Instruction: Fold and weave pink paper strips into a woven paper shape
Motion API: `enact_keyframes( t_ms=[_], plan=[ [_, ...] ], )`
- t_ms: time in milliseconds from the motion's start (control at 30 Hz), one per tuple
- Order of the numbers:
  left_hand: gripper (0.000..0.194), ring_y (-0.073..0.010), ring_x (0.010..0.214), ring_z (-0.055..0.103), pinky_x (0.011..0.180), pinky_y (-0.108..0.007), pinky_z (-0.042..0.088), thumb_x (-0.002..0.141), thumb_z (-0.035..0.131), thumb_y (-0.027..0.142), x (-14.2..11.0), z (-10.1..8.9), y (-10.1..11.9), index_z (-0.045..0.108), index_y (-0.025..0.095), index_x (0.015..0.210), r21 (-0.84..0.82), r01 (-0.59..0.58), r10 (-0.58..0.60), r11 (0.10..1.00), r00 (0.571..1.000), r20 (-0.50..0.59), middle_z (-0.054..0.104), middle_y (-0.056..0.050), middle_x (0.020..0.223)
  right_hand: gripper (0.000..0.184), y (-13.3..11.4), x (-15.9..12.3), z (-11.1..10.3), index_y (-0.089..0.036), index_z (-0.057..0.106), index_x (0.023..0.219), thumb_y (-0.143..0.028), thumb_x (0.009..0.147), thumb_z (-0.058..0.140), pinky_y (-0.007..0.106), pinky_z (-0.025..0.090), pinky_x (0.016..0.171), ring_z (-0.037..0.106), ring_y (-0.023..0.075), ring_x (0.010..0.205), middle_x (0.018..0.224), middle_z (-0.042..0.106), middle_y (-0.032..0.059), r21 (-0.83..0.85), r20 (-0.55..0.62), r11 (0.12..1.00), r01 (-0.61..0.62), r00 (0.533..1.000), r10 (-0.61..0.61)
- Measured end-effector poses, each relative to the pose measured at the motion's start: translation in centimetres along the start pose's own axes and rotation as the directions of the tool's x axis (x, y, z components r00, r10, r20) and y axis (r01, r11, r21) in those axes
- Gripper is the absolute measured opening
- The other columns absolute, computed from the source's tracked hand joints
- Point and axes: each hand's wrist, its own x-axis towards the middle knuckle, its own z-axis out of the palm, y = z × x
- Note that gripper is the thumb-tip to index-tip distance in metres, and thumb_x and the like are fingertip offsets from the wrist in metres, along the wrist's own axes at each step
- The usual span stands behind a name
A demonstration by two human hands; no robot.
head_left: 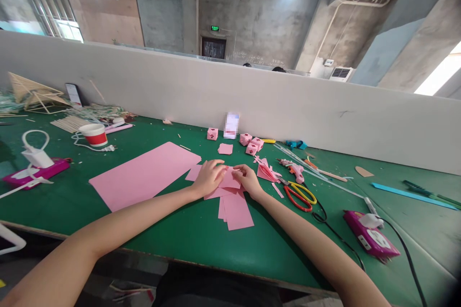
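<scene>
Between my two hands is a small pink sheet of paper, its far edge pinched in my fingers. My left hand closes on the paper's left side, and my right hand grips its right side. More pink paper pieces lie fanned out beneath and nearer to me. A large pink sheet lies flat to the left. Beyond my hands sit a small stack of pink squares and several folded pink paper cubes. Whether the held paper has a fold is too small to tell.
Scissors with red and yellow handles and a pink glue gun lie right of my hands. Purple power strips with cords sit at both sides. A paper cup stands left. A phone leans against the grey partition.
</scene>
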Motion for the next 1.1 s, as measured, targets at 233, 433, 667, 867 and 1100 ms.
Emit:
enact_keyframes(
  t_ms=[233, 433, 667, 867, 1100],
  plan=[
    [0.043, -0.0272, 0.131, 0.05, 0.11, -0.049, 0.037, 0.1, 0.034, 0.038, -0.4, 0.7, 0.1, 0.058, 0.017, 0.129, 0.015, -0.113, 0.104, 0.993, 0.95, 0.294, 0.059, -0.013, 0.135, 0.03, -0.1, 0.0, -0.1, -0.018, 0.062, 0.099, -0.037, 0.077, 0.062, 0.028, 0.048, 0.066, 0.062, 0.0166, 0.071, 0.079, 0.066, 0.0019, -0.137, -0.018, 0.991, -0.013, 1.0, 0.011],
    [0.042, -0.0264, 0.126, 0.055, 0.107, -0.045, 0.043, 0.1, 0.035, 0.034, -0.4, 0.8, 0.0, 0.06, 0.016, 0.127, 0.025, -0.102, 0.092, 0.994, 0.96, 0.266, 0.063, -0.012, 0.131, 0.039, -1.4, -0.1, -0.4, -0.018, 0.058, 0.108, -0.034, 0.074, 0.063, 0.028, 0.046, 0.062, 0.058, 0.0162, 0.068, 0.078, 0.061, -0.0001, -0.23, -0.02, 0.97, -0.079, 0.997, 0.076],
    [0.041, -0.0283, 0.132, 0.049, 0.109, -0.046, 0.04, 0.098, 0.038, 0.031, -0.5, 1.2, -0.4, 0.06, 0.01, 0.126, 0.033, -0.074, 0.064, 0.997, 0.968, 0.242, 0.059, -0.016, 0.134, 0.033, -1.6, 0.6, -1.8, -0.018, 0.055, 0.106, -0.032, 0.077, 0.059, 0.029, 0.041, 0.06, 0.057, 0.0173, 0.063, 0.066, 0.057, -0.0033, -0.388, -0.013, 0.921, -0.045, 0.999, 0.043],
    [0.035, -0.0266, 0.121, 0.059, 0.101, -0.044, 0.047, 0.097, 0.04, 0.029, -0.5, 0.8, 0.0, 0.066, 0.017, 0.116, 0.059, -0.097, 0.083, 0.994, 0.976, 0.201, 0.068, -0.011, 0.123, 0.029, -0.6, 1.0, -2.1, -0.017, 0.057, 0.103, -0.03, 0.077, 0.057, 0.029, 0.041, 0.062, 0.057, 0.018, 0.066, 0.067, 0.056, -0.0026, -0.494, -0.06, 0.87, -0.015, 0.998, -0.017],
    [0.04, -0.0263, 0.132, 0.049, 0.112, -0.049, 0.034, 0.098, 0.036, 0.028, -0.4, 1.0, -0.2, 0.057, 0.015, 0.13, -0.002, -0.085, 0.082, 0.996, 0.956, 0.282, 0.059, -0.013, 0.135, 0.023, -0.6, 1.0, -2.0, -0.019, 0.059, 0.096, -0.035, 0.08, 0.055, 0.028, 0.039, 0.059, 0.055, 0.0181, 0.063, 0.063, 0.054, -0.0029, -0.486, -0.04, 0.874, 0.024, 0.998, -0.05]
  ],
)
